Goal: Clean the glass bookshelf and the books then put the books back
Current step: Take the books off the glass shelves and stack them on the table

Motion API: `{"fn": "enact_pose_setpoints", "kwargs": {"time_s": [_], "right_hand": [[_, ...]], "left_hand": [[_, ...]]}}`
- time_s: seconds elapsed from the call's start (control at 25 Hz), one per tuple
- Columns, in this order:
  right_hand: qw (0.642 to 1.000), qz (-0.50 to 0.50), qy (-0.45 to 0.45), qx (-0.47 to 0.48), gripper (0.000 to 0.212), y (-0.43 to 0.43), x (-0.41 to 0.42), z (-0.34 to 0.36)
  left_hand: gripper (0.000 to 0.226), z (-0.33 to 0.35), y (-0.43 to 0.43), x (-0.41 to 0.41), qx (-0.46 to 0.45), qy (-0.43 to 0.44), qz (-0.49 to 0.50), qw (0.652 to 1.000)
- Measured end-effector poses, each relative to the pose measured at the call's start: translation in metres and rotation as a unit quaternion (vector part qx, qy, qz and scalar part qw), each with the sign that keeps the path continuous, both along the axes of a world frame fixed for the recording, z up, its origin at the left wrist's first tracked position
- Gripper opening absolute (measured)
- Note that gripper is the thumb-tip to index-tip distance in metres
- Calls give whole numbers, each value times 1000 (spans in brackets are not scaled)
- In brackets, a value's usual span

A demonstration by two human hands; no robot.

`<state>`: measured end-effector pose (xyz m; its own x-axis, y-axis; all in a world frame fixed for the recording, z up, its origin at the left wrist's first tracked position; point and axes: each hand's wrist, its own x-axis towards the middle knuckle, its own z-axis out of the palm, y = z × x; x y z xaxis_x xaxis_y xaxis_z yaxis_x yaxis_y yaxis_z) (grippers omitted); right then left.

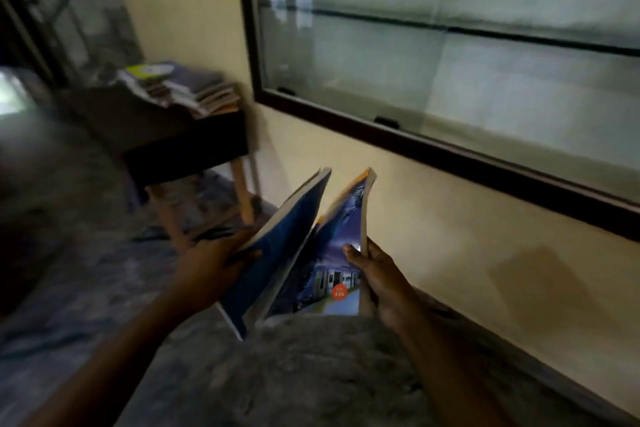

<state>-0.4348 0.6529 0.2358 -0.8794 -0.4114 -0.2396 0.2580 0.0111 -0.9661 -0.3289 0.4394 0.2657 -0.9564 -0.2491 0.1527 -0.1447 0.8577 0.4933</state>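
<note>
Left hand (214, 263): fingers curled round one dark blue book (277, 253), near centre.
Right hand (377, 274): thumb and fingers gripped one train-cover book (336, 253), just right of the first.
Glass bookshelf (450, 163): one, far right, on the wall.
Counter (180, 142): one, far left, carrying one stack of books (187, 87).
</note>
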Motion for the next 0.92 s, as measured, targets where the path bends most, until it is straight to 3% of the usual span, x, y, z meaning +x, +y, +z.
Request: {"fn": "enact_pose_setpoints", "kwargs": {"time_s": [0.12,0.28,0.56,0.72,0.92], "right_hand": [[986,146,21,72,28,-85,44,-40],[933,292,87,189,32,-204,102,-95],[746,497,249,366,45,-381,192,-148],[674,511,306,436,46,-437,194,-162],[642,519,289,484,49,-525,131,-184]], "left_hand": [[41,-43,-71,79,4,-80,105,991],[38,-97,-156,191,48,-136,238,961],[45,-155,-247,384,72,-273,424,861],[41,-166,-297,412,116,-291,466,827],[42,-181,-427,359,112,-263,471,835]]}}
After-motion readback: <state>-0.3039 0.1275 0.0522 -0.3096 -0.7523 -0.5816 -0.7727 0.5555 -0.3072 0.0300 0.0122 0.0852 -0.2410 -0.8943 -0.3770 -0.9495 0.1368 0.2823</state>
